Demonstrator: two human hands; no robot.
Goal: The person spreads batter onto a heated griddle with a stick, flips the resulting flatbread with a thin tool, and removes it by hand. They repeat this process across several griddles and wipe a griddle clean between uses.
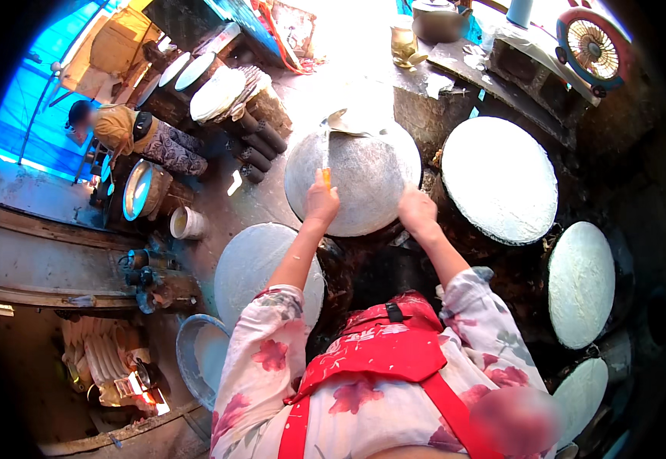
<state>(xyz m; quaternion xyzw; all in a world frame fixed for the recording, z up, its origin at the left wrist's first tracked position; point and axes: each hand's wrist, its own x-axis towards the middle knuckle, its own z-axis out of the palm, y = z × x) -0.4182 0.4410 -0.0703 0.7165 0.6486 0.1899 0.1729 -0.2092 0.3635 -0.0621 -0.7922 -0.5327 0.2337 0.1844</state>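
Observation:
My left hand [321, 203] grips the yellow handle of a long flat spatula [325, 149] whose blade reaches across a round grey griddle [379, 199] toward a thin pale sheet [356, 120] that is lifted and folded at the griddle's far edge. My right hand [417, 210] rests with fingers bent on the near right rim of the same griddle. Both floral sleeves come up from the lower edge over a red apron.
More round plates with pale sheets lie around: right [499, 177], far right [581, 283], lower right [581, 398] and near left [253, 264]. Another person [130, 134] crouches at the left by a bowl [138, 190]. A fan [591, 47] stands top right, fire [146, 398] glows lower left.

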